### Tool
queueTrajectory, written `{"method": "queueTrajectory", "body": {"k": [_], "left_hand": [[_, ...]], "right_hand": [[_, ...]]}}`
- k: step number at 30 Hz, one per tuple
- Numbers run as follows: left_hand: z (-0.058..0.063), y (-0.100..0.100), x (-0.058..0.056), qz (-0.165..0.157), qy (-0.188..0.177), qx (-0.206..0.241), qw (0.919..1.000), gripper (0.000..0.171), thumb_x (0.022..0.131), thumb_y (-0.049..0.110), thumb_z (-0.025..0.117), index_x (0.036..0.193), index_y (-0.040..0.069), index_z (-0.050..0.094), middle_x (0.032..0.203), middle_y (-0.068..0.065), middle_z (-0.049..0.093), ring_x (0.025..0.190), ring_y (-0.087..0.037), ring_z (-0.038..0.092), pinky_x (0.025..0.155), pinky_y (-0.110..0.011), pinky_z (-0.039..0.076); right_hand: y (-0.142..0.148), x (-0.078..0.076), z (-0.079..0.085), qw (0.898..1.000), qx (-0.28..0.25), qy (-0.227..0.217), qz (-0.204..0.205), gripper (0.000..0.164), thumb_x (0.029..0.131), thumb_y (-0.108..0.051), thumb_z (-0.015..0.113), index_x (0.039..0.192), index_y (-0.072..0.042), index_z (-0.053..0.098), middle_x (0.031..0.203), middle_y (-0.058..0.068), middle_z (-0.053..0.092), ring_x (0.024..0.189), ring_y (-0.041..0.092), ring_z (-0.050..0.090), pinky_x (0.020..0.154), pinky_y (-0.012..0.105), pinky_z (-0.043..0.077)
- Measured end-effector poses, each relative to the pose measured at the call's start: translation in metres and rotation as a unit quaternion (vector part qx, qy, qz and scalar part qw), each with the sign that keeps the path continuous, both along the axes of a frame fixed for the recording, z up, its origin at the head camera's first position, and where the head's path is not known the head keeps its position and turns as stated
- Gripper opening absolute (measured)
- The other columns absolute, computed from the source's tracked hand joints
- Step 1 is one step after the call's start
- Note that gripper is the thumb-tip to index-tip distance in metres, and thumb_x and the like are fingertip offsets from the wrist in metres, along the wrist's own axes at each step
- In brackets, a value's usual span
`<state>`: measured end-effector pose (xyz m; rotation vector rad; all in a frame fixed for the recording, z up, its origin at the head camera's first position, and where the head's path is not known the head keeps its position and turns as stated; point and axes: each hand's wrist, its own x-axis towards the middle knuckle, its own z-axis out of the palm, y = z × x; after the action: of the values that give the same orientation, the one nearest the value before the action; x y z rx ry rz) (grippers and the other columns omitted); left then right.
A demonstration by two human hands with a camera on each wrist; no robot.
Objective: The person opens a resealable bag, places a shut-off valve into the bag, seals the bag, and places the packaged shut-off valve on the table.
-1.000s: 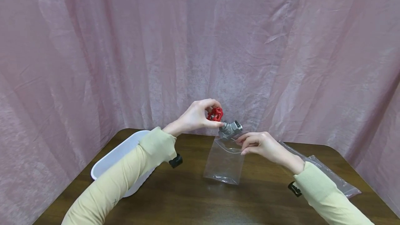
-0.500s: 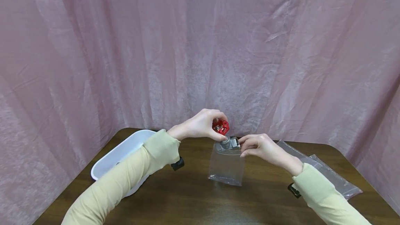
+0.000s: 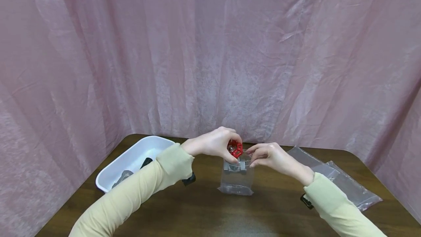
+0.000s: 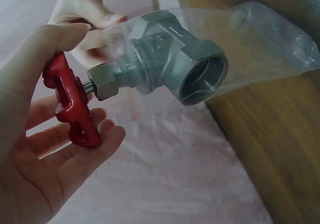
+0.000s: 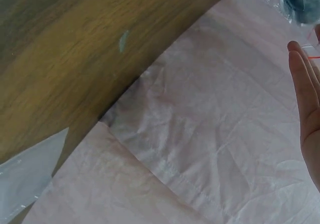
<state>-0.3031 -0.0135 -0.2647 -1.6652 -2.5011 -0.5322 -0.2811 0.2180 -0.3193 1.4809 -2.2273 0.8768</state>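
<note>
My left hand [image 3: 217,143] grips the red handwheel [image 4: 72,103] of a metal valve, thumb on one side and fingers curled round the other. The valve's grey body [image 4: 175,58] is inside the mouth of a clear zip bag [image 3: 236,187], while the handwheel stays outside it. In the left wrist view the threaded port faces the camera through the plastic. At the bag's right edge my right hand [image 3: 271,158] pinches the rim between thumb and fingers. Only part of that hand [image 5: 310,103] shows in the right wrist view, beside the bagged valve.
At the left of the wooden table [image 3: 197,215] stands a white tray [image 3: 108,171], partly covered by the left sleeve. It holds a grey piece [image 3: 124,176] and a black piece [image 3: 146,162]. More clear bags [image 3: 345,185] lie on the right. A pink curtain [image 3: 210,54] hangs behind.
My left hand has moved down and slightly right, lowering the valve body from above the bag's opening into it. The bag now hangs more upright. My right hand has barely moved.
</note>
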Motion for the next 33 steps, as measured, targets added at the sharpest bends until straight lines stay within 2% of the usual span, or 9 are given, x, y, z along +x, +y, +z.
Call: {"method": "queueTrajectory", "body": {"k": [9,16,24,29,33], "left_hand": [[-0.021,0.002,0.002,0.023,-0.020,-0.017,0.9994,0.030,0.068,0.028,0.077,0.088,0.010,0.064,0.077,0.008,0.053,0.066,-0.004,0.049,0.057,-0.015,0.041],[-0.033,0.004,0.003,0.054,-0.050,0.000,0.9973,0.028,0.070,0.032,0.076,0.084,0.011,0.065,0.070,0.012,0.056,0.060,0.000,0.051,0.055,-0.014,0.042],[-0.055,0.004,0.007,0.091,-0.003,-0.022,0.9956,0.034,0.065,0.036,0.078,0.084,0.011,0.066,0.072,0.011,0.051,0.064,-0.002,0.047,0.054,-0.013,0.038],[-0.069,0.005,0.009,0.097,0.009,-0.032,0.9947,0.036,0.065,0.037,0.078,0.086,0.011,0.066,0.074,0.011,0.050,0.065,-0.001,0.046,0.054,-0.012,0.037],[-0.074,0.006,0.010,0.103,0.010,-0.039,0.9939,0.037,0.065,0.038,0.078,0.087,0.010,0.066,0.075,0.010,0.051,0.065,-0.001,0.046,0.053,-0.011,0.037]], "right_hand": [[-0.003,0.004,-0.007,1.000,0.004,-0.031,-0.002,0.009,0.071,-0.008,0.074,0.076,-0.013,0.069,0.096,0.012,0.064,0.083,0.024,0.062,0.062,0.025,0.049],[-0.007,0.005,-0.013,0.999,0.010,-0.047,0.005,0.009,0.071,-0.008,0.074,0.076,-0.013,0.068,0.097,0.013,0.063,0.085,0.026,0.061,0.063,0.025,0.049],[-0.012,0.005,-0.031,0.997,0.017,-0.071,0.007,0.008,0.070,-0.009,0.073,0.072,-0.011,0.066,0.096,0.010,0.063,0.082,0.023,0.062,0.063,0.024,0.048],[-0.013,0.007,-0.042,0.995,0.027,-0.095,-0.001,0.007,0.071,-0.011,0.073,0.073,-0.011,0.066,0.098,0.010,0.063,0.084,0.022,0.061,0.065,0.025,0.049],[-0.013,0.008,-0.047,0.994,0.034,-0.106,-0.006,0.010,0.069,-0.006,0.074,0.073,-0.011,0.066,0.099,0.010,0.062,0.086,0.022,0.061,0.066,0.025,0.049]]}}
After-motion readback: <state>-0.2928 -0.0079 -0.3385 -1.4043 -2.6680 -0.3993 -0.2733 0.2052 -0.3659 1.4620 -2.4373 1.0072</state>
